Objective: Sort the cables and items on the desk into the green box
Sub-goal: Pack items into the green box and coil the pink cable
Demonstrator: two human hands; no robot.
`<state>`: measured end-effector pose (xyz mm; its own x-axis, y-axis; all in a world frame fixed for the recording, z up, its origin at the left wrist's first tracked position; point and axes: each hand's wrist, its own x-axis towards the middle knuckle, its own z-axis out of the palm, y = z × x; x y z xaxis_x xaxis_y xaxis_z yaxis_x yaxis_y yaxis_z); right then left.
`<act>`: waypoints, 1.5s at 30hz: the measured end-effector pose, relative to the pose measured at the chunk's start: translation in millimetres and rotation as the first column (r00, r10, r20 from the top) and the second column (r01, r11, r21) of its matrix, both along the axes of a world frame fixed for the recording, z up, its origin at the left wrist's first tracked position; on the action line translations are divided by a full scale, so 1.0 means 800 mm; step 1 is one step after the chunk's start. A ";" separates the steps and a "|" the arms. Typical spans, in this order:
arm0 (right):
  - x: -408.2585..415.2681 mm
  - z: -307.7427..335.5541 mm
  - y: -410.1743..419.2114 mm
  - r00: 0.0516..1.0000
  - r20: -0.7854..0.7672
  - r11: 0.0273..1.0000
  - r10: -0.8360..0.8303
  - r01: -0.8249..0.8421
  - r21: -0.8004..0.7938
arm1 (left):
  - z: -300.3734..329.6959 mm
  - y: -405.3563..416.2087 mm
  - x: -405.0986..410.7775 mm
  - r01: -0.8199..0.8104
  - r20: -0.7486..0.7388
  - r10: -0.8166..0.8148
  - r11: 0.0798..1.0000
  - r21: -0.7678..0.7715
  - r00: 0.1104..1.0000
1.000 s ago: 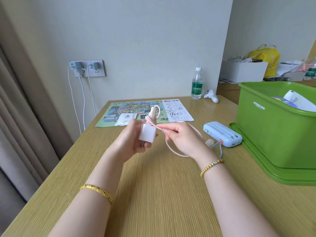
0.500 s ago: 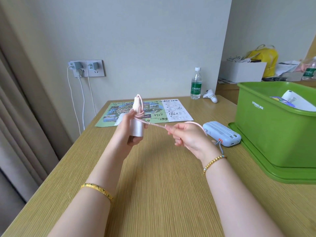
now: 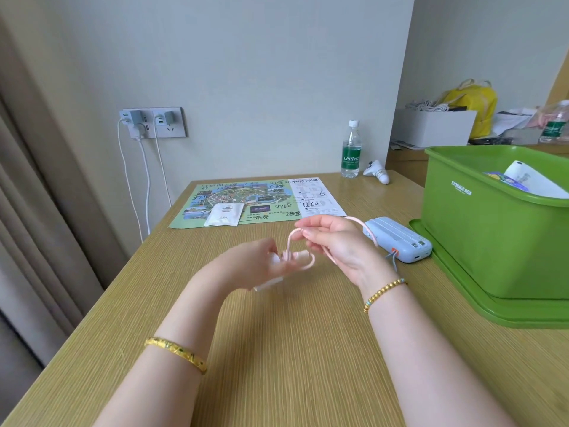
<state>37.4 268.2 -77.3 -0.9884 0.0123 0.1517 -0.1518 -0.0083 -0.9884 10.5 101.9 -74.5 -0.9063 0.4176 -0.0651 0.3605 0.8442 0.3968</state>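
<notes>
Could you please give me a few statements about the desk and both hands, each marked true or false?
1. The right hand pinches the thin pink cable. True.
2. The left hand holds the white charger block. True.
3. The pale blue power bank lies inside the green plastic storage box. False: it lies on the wooden desk, beside the box.
4. The clear water bottle lies on its side. False: it stands upright.

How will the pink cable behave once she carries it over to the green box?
Probably floppy: the pink cable sags in loose loops between the left hand and right hand. Likely light, since fingertips alone pinch it. Unsecured loops may spring open.
</notes>
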 end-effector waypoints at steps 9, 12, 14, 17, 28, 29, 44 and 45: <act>0.006 0.006 -0.019 0.986 -0.168 0.949 -0.008 0.061 0.308 | -0.006 -0.010 -0.023 -0.357 0.288 0.211 0.556 0.750 0.934; 0.005 0.001 -0.024 0.992 -0.122 0.939 0.028 0.016 0.345 | -0.002 -0.008 -0.021 -0.433 0.434 0.095 0.406 0.805 0.896; 0.003 -0.001 -0.024 0.993 -0.115 0.931 0.020 0.023 0.365 | -0.001 -0.009 -0.020 -0.401 0.419 0.061 0.440 0.804 0.906; -0.001 -0.005 -0.020 0.996 -0.093 0.930 -0.003 0.037 0.365 | -0.002 -0.010 -0.021 -0.373 0.382 0.068 0.432 0.821 0.922; -0.011 -0.009 0.009 0.977 0.212 0.989 -0.003 0.035 -0.144 | 0.015 -0.014 -0.007 -0.197 0.252 -0.263 0.218 0.956 0.931; -0.011 -0.010 0.011 0.973 0.229 0.990 -0.005 0.037 -0.137 | 0.015 -0.012 -0.002 -0.139 0.230 -0.309 0.290 0.947 0.923; 0.006 0.012 -0.011 0.987 -0.157 0.978 -0.038 0.069 0.197 | -0.008 0.008 0.000 -0.070 -0.115 0.071 0.997 0.016 0.991; 0.007 0.014 -0.013 0.984 -0.178 0.980 -0.024 0.058 0.188 | -0.009 0.006 -0.005 -0.140 -0.160 0.153 0.986 0.088 0.975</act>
<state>42.7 258.1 -66.4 -0.9459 0.0066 0.3245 -0.3175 0.1885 -0.9293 6.4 107.0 -81.6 -0.9534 0.2776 0.1181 0.3015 0.8624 0.4066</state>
